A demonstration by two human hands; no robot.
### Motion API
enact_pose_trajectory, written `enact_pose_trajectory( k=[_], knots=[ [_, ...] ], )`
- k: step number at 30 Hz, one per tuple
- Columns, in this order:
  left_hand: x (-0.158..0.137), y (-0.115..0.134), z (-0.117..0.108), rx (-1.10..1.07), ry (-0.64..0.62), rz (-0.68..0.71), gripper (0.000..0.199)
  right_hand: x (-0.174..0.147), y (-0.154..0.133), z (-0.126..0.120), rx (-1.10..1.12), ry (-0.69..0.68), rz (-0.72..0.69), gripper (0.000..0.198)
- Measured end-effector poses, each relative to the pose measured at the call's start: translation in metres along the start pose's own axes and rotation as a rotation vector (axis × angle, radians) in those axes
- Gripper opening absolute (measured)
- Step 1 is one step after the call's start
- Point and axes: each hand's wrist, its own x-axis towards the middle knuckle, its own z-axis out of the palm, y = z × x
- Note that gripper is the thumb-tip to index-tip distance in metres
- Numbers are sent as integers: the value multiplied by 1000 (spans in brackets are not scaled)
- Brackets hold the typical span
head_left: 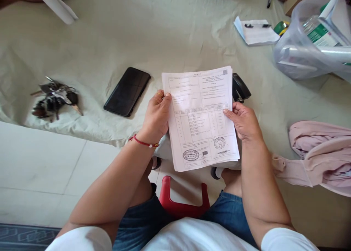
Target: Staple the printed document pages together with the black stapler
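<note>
White printed sheets [199,117] held lengthwise away, top edge farthest, both grips [157,114] [243,120] pinching the side edges.

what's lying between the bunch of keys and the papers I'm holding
A black phone lies face up on the pale cloth, between the keys and the papers, in the head view. Your left hand grips the papers' near edge.

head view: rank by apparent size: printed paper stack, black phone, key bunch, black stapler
1. White printed paper stack, held nearer the camera, which may inflate it
2. Black slab phone
3. Dark metal key bunch, close to the phone
4. Black stapler, partly hidden
</note>
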Motion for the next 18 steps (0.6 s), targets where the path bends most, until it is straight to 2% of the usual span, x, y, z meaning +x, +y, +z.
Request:
enact_pose_trajectory(
  k=[3, 7, 11, 14, 18],
  knots=[
    [-3, 1, 2, -59, -39, -75, 19, 5, 3, -3, 23, 84, -54, 29],
    [-9, 6, 2, -94, -239, -264, 29, 10, 6, -9, -21, 204, -131, 25],
    [-13, 6, 0, -113, -364, -398, 23, 12, 6, -11, -48, 256, -189, 24],
    [-15, 5, 1, -119, -373, -464, 17, 13, 6, -11, -59, 253, -198, 27],
    [-18, 5, 5, -113, -302, -491, 14, 12, 4, -10, -6, 242, -185, 30]
  ],
)
